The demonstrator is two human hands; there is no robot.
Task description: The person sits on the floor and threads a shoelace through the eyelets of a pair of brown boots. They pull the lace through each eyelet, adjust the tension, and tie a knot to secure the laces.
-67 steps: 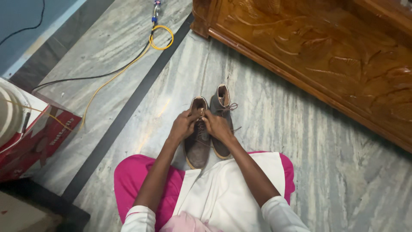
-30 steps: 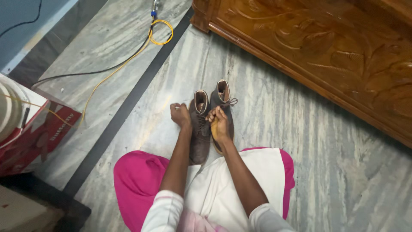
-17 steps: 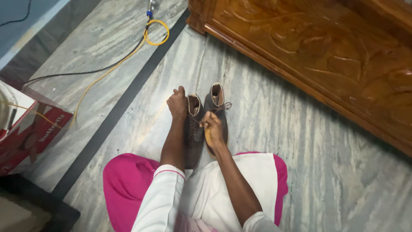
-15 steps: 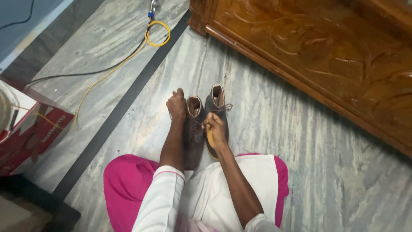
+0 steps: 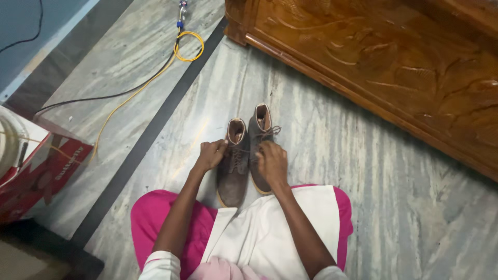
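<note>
Two brown ankle boots stand side by side on the grey marble floor in front of my knees. My left hand (image 5: pixel 211 154) is closed on the lace at the left side of the left boot (image 5: pixel 232 173). My right hand (image 5: pixel 271 162) lies over the lacing between the two boots and covers most of the right boot (image 5: pixel 262 120), whose tied lace shows near its top. Which lace end the right fingers pinch is hidden. My lap shows pink trousers and a white garment.
A carved wooden furniture panel (image 5: pixel 394 62) runs along the upper right. A yellow cable with a coil (image 5: pixel 189 45) and a black cable cross the floor at upper left. A red and white box (image 5: pixel 36 161) sits at the left edge.
My left hand had been raised high beside the left boot, pulling upward; it has come down onto the boot's lacing. My right hand has lowered onto the boots as well.
</note>
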